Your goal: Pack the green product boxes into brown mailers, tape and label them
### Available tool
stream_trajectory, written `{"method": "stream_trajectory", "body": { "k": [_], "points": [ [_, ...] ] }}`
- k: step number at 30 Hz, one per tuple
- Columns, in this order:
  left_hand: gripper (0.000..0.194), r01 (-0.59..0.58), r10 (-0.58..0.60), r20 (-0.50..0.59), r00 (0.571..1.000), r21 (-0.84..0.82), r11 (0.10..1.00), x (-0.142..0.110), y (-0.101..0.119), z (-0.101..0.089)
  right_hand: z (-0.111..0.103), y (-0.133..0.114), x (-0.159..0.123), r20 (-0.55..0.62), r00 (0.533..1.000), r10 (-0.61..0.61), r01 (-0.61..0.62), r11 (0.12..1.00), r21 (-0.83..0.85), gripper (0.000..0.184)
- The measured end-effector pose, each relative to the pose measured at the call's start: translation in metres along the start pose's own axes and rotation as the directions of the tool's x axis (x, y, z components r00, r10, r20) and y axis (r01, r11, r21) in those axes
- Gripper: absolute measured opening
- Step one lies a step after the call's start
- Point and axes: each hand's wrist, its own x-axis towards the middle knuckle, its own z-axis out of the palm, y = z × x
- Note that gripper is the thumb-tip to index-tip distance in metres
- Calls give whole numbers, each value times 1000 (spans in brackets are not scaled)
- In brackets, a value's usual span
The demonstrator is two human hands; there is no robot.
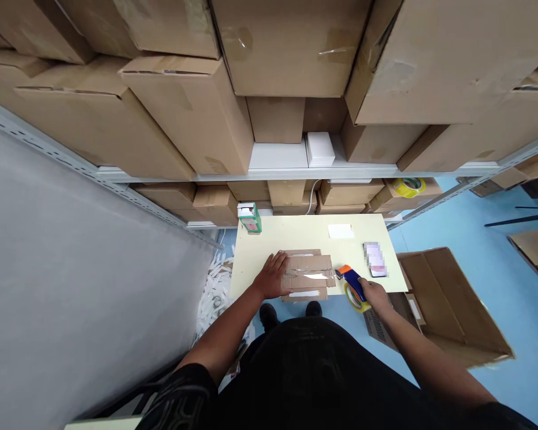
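Observation:
A flattened piece of cardboard lies at the table's near edge, with a shiny strip of clear tape across its middle and white strips along two sides. My left hand rests on its left end, fingers stretched out. Just off its right end, my right hand is closed round a blue and orange tape dispenser. A roll of yellow-rimmed tape sits on the dispenser's near side. The dispenser's head is close to the cardboard; whether they touch, I cannot tell.
On the pale table are a green and white box, a white paper and a phone. Shelves of cardboard boxes rise behind. An open carton stands at right; paper shreds lie at left.

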Motion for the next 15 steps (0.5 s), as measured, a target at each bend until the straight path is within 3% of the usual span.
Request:
{"method": "stream_trajectory", "body": {
  "k": [2,4,7,11,15],
  "points": [
    [127,5,-5,-22,1000,9,1000,-2,0,2,8,-2,-3,-116,985,-128,117,988,-99,50],
    [128,27,-27,-56,998,9,1000,-6,2,5,17,-8,-2,-205,934,-294,231,931,-283,46],
    [133,103,-105,-120,987,-20,994,-12,5,11,33,-24,7,-222,862,-456,293,806,-514,45],
    [137,227,-249,-160,955,-141,963,-21,11,20,49,-41,24,-141,865,-482,305,725,-617,42],
    [135,282,-316,-113,942,-246,927,-25,14,25,56,-44,30,-68,890,-451,318,721,-615,33]
  ]
}}
